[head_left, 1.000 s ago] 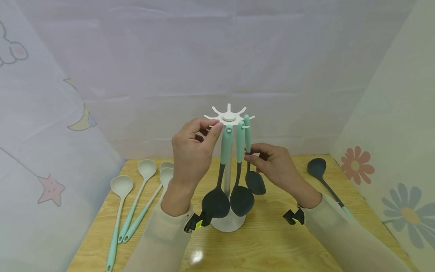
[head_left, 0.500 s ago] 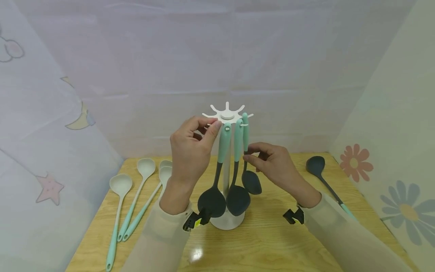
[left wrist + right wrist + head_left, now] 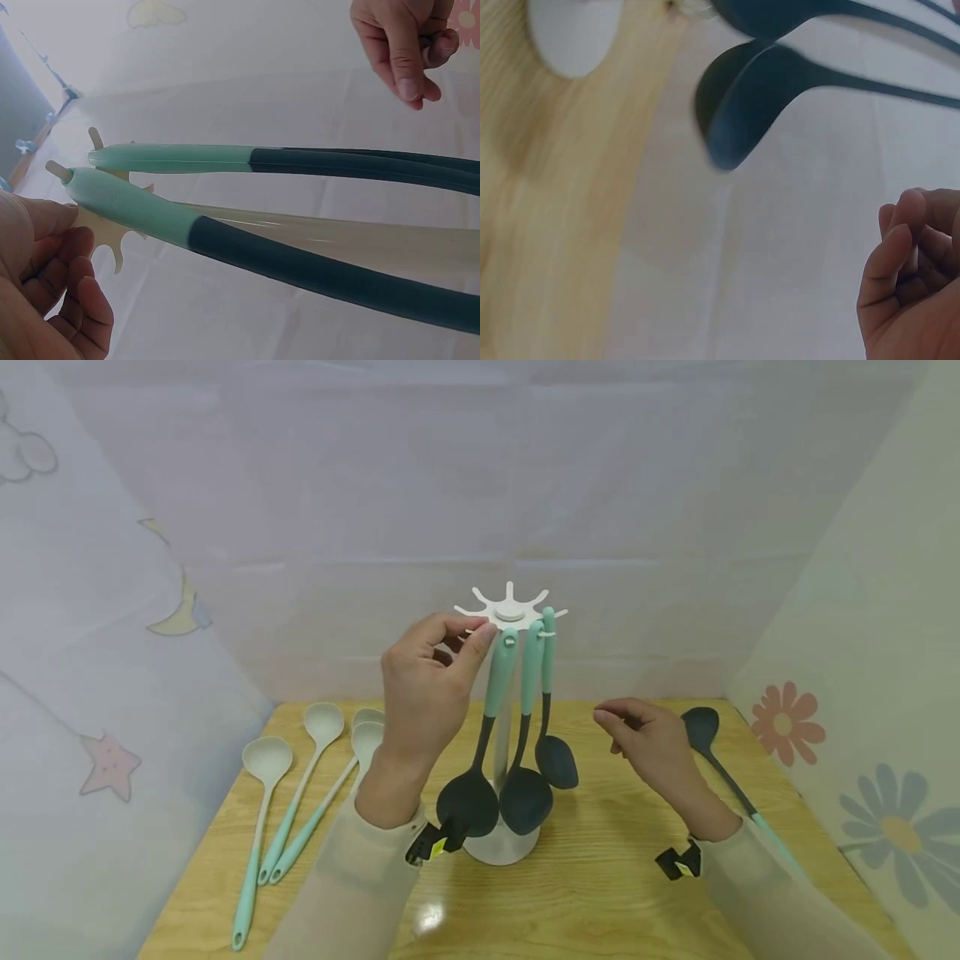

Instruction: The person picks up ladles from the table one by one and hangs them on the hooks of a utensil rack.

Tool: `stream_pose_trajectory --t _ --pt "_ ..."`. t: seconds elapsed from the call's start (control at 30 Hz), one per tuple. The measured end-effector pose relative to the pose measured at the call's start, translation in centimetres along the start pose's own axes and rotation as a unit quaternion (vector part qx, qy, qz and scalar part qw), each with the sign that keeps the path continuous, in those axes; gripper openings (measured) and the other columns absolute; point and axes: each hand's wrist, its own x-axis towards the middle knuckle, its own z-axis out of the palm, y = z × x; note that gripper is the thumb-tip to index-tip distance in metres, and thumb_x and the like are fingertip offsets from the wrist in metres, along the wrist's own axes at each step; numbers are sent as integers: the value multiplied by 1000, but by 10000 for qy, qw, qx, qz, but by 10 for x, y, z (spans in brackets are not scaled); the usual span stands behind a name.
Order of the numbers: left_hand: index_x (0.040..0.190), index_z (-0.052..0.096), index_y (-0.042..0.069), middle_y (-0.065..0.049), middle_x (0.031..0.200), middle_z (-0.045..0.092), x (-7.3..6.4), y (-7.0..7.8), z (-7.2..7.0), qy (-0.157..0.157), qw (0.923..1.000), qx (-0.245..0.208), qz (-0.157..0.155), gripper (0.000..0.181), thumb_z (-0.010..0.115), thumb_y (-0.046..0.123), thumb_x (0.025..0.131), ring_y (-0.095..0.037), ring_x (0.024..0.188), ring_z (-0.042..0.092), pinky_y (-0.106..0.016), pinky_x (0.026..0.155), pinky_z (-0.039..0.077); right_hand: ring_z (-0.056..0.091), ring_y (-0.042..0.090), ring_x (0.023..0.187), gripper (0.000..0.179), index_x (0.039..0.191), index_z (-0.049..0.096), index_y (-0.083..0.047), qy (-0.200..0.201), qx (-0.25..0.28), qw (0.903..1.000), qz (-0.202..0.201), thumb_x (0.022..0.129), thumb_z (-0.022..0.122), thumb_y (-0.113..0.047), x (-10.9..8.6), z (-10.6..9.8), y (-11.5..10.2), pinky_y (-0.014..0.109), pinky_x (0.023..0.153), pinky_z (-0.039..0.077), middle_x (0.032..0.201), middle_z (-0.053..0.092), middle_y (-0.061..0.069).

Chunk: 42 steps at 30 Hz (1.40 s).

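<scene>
From my remote seat, I'm seeing three utensils point(image 3: 527, 802) hanging on the rack point(image 3: 510, 611), four ladles point(image 3: 267, 761) lying left, a single ladle point(image 3: 702, 729) right.

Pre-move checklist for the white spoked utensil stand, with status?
1. White spoked utensil stand held: ok, left hand pinches its rim.
2. Three dark utensils with mint-green handles hanging: ok.
3. Rightmost hanging handle fully seated: cannot tell, hole not visible.
4. Right hand free: ok, holds nothing, apart from the hanging utensils.
5. Far-side spokes bare: ok.
6. Dark ladle with mint-green handle hung: not ok, lies on the wooden table.
</scene>
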Motion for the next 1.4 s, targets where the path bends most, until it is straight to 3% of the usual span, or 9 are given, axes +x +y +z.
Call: stream_pose_trajectory --t 0.37,0.53,0.63,0.73,0.8,0.93,1.0,1.2,1.4 --pt "101 79 5 -7 86 74 1 -1 -1 20 10000 -4 48 10 78 13 97 -15 72 60 -26 58 47 67 8 64 36 120 76 -1 203 -708 9948 709 108 64 -33 -16 -30 91 29 48 49 92 76 14" --pt "101 79 4 -7 87 75 1 -2 -2 38 10000 22 80 10 78 13 97 -15 71 60 -28 58 47 68 9 67 43 125 72 3 -97 -1308 9856 1065 111 56 -34 -23 -49 133 31 51 50 94 77 17" --pt "100 79 4 -7 87 75 0 -2 -2 42 10000 12 71 10 78 14 97 -15 71 60 -26 58 47 71 24 72 42 127 69 8 -458 -1779 9744 1297 111 54 -28 -28 -65 159 38 56 53 104 75 25" --pt "100 79 4 -7 88 75 -1 -1 -2 31 10000 -9 53 10 78 14 97 -15 71 60 -24 58 46 71 44 84 45 129 65 13 -910 -2347 9528 1695 108 52 -25 -33 -85 180 50 62 55 119 70 34" --pt "101 79 4 -7 87 75 -1 -1 -2 26 10000 -4 62 10 78 14 97 -15 71 61 -24 58 46 69 49 86 46 123 66 14 -1219 -2599 9371 1983 106 52 -27 -38 -97 191 53 63 54 112 71 33" --pt "102 79 4 -7 86 74 -1 1 -3 26 9999 26 108 11 78 13 97 -18 72 61 -25 59 47 62 35 68 43 86 66 4 -1719 -2543 9180 2510 103 54 -34 -48 -111 202 45 56 48 75 65 15" --pt "102 79 3 -8 86 74 0 1 -3 23 9999 29 132 11 78 13 97 -19 72 61 -25 59 47 57 26 64 43 74 61 -5 -1906 -2463 9112 2697 102 57 -38 -53 -114 203 40 55 44 68 57 5" --pt "101 79 3 -8 86 74 0 1 -3 10 9999 12 159 11 78 13 97 -22 72 62 -28 58 47 63 29 73 45 86 67 3 -2278 -2364 8977 2937 100 64 -40 -61 -119 202 47 62 52 81 64 12" --pt "101 79 4 -7 85 74 0 -1 -2 14 9999 -11 116 10 78 13 97 -16 71 61 -25 57 46 64 33 75 37 88 68 5 -2290 -2334 8941 3060 96 63 -31 -63 -119 206 49 63 53 85 67 16"
